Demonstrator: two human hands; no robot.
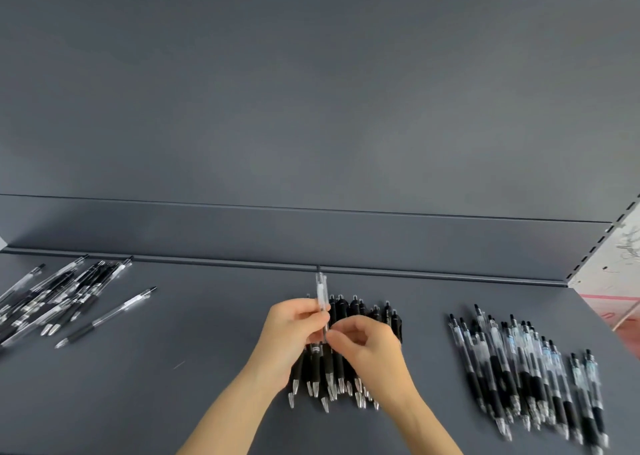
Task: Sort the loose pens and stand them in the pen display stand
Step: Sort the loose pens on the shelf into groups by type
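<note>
Both hands pinch one clear pen (322, 293) upright: the left hand (291, 330) grips mid-barrel and the right hand (363, 347) grips lower, hiding its tip. Beneath them, partly covered, a pile of black pens (356, 309) lies on the grey shelf (207, 368). The frame edge cuts off the left pile (59, 298), and the right pile (519, 361) blurs.

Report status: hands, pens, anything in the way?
Left hand, right hand pinch one clear pen above the black pens. Left heap, right heap lie aside. No stand in view.

Grey shelf (207, 402), grey back panel (311, 108)
</note>
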